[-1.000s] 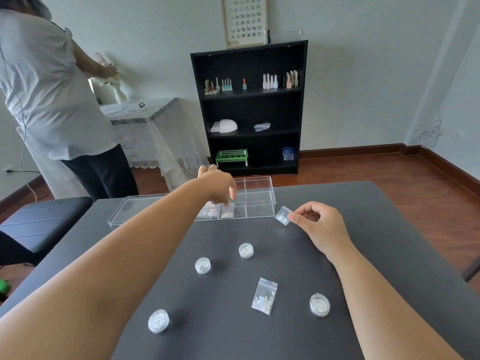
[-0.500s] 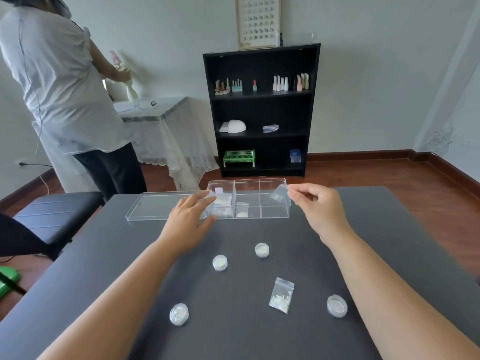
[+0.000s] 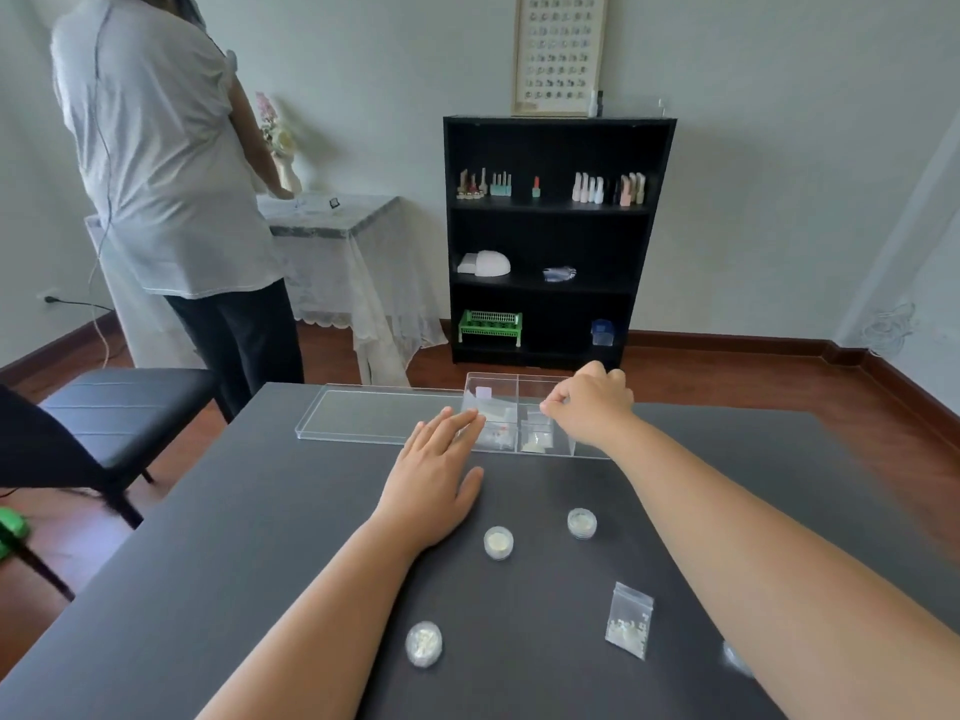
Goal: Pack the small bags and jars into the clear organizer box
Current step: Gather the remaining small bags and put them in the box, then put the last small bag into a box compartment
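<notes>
1. The box (image 3: 535,415) stands at the far edge of the table (image 3: 234,537), its lid (image 3: 379,414) lying flat just to its left. Its long axis runs left to right across the view.
2. The right hand (image 3: 589,402) hovers over the box's middle cells, fingers curled, thumb and forefinger pinched together. Whether a bag sits in that pinch I cannot tell; nothing clear shows there.
3. The left hand (image 3: 434,475) lies flat, fingers spread and holding nothing, fingertips touching the box's near-left corner, apparently to steady it.
4. Small bags already lie in the left and middle cells; the right end is hidden behind the right wrist.
5. Still loose on the table: the mid jar (image 3: 498,543) and right jar (image 3: 582,523), both just toward the viewer from the left hand; the near jar (image 3: 424,643), close to the left forearm; and the loose bag (image 3: 629,619), long axis running roughly near to far, beside the right forearm. A blurred round shape at the right forearm's edge may be another jar.
6. The relation that matters: every loose item lies toward the viewer from both hands, so the next pick means drawing back from the box. The left hand is nearer the mid jar and near jar; the right arm lies closer to the loose bag and right jar.
</notes>
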`<move>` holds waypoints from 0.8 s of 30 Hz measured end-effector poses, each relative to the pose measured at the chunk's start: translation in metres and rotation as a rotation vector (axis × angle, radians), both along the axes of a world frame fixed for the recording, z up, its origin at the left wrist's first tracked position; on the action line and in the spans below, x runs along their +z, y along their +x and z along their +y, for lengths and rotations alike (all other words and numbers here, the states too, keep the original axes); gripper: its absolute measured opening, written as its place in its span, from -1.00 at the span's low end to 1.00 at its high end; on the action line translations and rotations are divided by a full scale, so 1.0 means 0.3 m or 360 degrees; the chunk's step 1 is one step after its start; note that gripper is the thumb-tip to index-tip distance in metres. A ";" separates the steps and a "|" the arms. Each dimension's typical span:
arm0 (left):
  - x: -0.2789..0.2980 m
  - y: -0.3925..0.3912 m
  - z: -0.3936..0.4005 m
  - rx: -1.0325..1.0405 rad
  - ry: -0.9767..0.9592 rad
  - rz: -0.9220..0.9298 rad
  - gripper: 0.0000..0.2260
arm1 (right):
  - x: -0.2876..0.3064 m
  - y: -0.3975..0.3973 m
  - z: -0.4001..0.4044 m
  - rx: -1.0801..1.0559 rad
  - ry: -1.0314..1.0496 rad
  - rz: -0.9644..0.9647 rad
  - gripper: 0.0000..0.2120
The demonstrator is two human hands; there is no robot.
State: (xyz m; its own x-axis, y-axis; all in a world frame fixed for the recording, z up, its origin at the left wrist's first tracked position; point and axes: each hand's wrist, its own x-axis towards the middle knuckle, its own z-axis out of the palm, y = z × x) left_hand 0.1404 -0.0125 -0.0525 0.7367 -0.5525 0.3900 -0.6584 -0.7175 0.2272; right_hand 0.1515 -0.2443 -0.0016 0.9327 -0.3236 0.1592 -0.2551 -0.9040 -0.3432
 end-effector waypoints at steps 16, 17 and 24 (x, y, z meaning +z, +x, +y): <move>0.004 0.008 0.016 -0.0042 -0.0195 0.0162 -0.48 | 0.044 -0.087 0.022 -0.0130 -0.0104 0.0068 -0.69; 0.003 0.009 0.017 -0.0043 -0.0199 0.0164 -0.48 | 0.053 -0.116 0.017 -0.0132 -0.0061 -0.0005 -0.72; 0.003 0.013 0.010 -0.0059 -0.0244 0.0153 -0.50 | 0.089 -0.449 -0.011 0.0188 0.0519 -0.0040 -0.91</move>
State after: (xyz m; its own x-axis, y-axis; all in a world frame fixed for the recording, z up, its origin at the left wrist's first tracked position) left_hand 0.1443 -0.0097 -0.0516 0.7549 -0.5195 0.4002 -0.6536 -0.6453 0.3953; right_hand 0.0169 -0.2476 0.0252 0.9639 -0.2511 0.0887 -0.1428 -0.7684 -0.6238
